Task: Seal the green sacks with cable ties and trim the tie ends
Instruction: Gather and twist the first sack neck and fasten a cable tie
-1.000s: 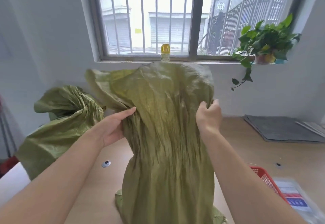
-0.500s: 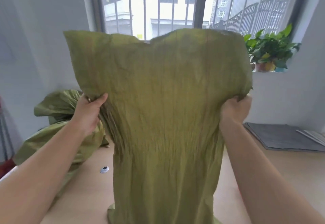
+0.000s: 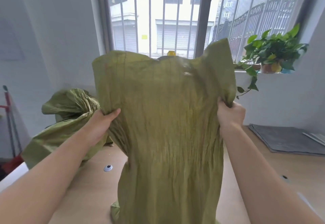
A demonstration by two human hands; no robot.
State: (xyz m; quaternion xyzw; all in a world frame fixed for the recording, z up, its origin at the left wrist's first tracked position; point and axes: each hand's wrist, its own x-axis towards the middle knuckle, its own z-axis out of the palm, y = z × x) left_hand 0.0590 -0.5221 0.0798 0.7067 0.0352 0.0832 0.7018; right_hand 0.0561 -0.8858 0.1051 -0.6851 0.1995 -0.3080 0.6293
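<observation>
crinkled green sack, top edges bunched in both hands

Barred window center-back, daylight coming thru; bldgs + fence outside. Pale grey walls. Potted plant on sill at rt, vine hanging down. Light wood table w/ round grommet; grey mats far rt. Red pole by left wall.
</observation>
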